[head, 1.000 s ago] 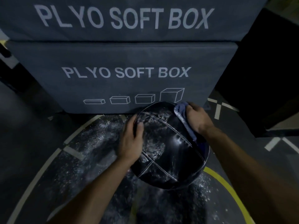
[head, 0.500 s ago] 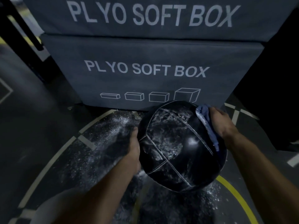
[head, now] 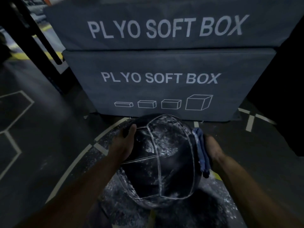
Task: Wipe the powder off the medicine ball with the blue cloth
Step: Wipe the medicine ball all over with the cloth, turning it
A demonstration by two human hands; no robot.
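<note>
A black medicine ball (head: 162, 160) with pale seams and white powder smears on its top panels sits between my hands, lifted off or resting low over the dusty floor; I cannot tell which. My left hand (head: 124, 144) lies flat against its left side, thumb up over the top edge. My right hand (head: 213, 148) presses the folded blue cloth (head: 201, 151) against the ball's right side. The cloth hangs down past the hand, and the fingers behind it are hidden.
Two stacked grey foam boxes (head: 164, 89) marked PLYO SOFT BOX stand just behind the ball. White powder (head: 107, 145) is scattered on the dark floor around it, across pale and yellow floor lines. A dark frame post (head: 32, 33) slants at the far left.
The ball has turned, with the powdered panel now on top. My left hand moved up onto the ball's upper left side. The right hand and cloth slid lower down the right side.
</note>
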